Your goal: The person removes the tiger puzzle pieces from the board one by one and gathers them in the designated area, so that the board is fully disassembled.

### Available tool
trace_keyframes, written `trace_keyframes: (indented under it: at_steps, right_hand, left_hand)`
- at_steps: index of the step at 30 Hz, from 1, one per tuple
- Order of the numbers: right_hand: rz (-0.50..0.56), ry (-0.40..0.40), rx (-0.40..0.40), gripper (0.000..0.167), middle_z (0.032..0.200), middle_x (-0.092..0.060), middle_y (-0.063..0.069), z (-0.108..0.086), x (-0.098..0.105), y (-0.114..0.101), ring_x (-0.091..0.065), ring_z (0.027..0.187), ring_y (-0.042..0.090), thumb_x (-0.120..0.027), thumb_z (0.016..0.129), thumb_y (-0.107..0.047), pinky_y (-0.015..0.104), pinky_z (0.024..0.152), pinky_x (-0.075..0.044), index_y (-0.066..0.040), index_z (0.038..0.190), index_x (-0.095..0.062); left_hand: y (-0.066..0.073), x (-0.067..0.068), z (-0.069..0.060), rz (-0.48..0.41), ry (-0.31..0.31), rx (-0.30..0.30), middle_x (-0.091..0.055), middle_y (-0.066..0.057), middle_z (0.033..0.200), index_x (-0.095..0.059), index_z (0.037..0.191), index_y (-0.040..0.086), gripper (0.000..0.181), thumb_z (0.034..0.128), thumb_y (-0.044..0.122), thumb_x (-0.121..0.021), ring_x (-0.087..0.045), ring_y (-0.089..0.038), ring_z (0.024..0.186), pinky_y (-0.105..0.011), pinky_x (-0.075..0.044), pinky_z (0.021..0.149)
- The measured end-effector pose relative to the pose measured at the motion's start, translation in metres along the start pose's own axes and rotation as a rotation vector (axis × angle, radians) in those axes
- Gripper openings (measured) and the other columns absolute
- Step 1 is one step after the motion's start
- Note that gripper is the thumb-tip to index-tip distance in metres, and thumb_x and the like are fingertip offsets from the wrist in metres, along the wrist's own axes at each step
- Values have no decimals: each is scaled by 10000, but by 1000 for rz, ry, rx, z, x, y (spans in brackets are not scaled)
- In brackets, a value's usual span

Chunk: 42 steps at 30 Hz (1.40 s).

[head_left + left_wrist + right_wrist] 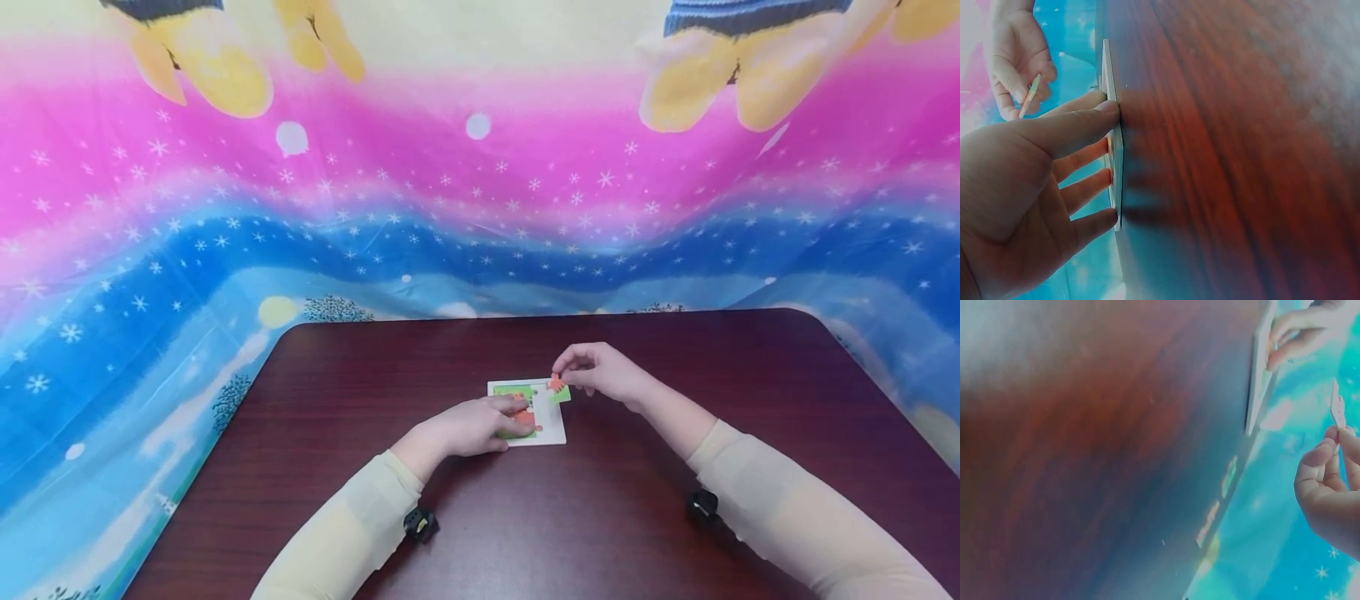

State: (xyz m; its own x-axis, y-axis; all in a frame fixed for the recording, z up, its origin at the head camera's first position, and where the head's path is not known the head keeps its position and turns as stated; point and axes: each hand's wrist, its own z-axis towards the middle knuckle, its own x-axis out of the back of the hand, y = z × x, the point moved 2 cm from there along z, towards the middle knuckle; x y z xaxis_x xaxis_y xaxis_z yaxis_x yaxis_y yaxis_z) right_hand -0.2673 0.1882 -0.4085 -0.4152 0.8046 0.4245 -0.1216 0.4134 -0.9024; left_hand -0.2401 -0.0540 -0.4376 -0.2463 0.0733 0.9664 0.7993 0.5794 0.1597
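Note:
A small white-framed jigsaw puzzle board point(553, 430) lies flat on the table, with a green and orange picture on its left part and a bare white area at right. My left hand point(467, 427) rests on its left side, fingers extended over the picture; in the left wrist view the thumb touches the board's edge point(1117, 169). Between thumb and fingertips, my right hand point(603, 372) pinches a green and orange puzzle piece point(559, 389) above the board's upper right corner. The right wrist view shows the piece point(1337, 407) edge-on, raised off the board. Fingers hide part of the picture.
The dark reddish-brown table point(360, 358) has rounded far corners. Behind it hangs a colourful snowflake-patterned cloth point(480, 192). Two small coloured patches lie near the table's edge in the right wrist view, a green one point(1229, 477) and an orange one point(1208, 523), too blurred to identify.

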Motion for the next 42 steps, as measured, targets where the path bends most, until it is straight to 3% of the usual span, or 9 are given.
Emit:
trace_keyframes:
  at_steps: [6, 12, 18, 27, 34, 42]
  right_hand:
    - [-2, 15, -8, 154, 946, -668, 71, -1, 16, -4, -586, 869, 387, -632, 975, -42, 372, 662, -516, 15, 1106, -689]
    - [11, 29, -17, 173, 911, -639, 84, -2, 30, -2, -554, 738, 263, -632, 983, -46, 351, 643, -504, 42, 1126, -672]
    - [15, 52, 2, 179, 879, -657, 80, -1, 46, 5, -617, 686, 262, -621, 985, -28, 396, 641, -533, 74, 1128, -655]
    - [-29, 105, -48, 215, 988, -653, 71, -4, 72, 20, -534, 725, 244, -613, 1001, -47, 393, 716, -530, 78, 1173, -643]
    - [-27, 118, -74, 245, 952, -627, 74, -7, 89, 34, -542, 737, 251, -602, 1007, -43, 385, 711, -530, 96, 1209, -615]
    - [-2, 109, -124, 265, 939, -612, 40, -8, 103, 58, -539, 763, 226, -594, 1010, -43, 379, 708, -523, 112, 1225, -588]
  left_hand:
    - [1, 0, -1, 3, 23, -27, -438, -46, 1584, -620, 1425, 291, 459, 981, 211, -702, -360, -214, 1485, -323, -382, 1134]
    - [2, 1, -3, 18, 30, -56, -451, -68, 1574, -619, 1429, 268, 457, 985, 195, -696, -369, -230, 1480, -319, -359, 1151]
    - [2, 1, -4, 13, 25, -52, -436, -63, 1584, -606, 1441, 267, 472, 985, 187, -696, -357, -227, 1487, -318, -358, 1151]
    - [1, 1, -3, 21, 33, -50, -443, -62, 1580, -611, 1436, 274, 470, 982, 191, -700, -358, -232, 1486, -315, -357, 1151]
    - [1, 1, -4, 36, 58, -81, -466, -89, 1561, -624, 1427, 254, 466, 973, 185, -709, -381, -253, 1472, -323, -362, 1148]
    - [0, -1, -3, 36, 51, -75, -448, -75, 1575, -617, 1432, 267, 468, 978, 193, -704, -362, -239, 1484, -318, -348, 1158]
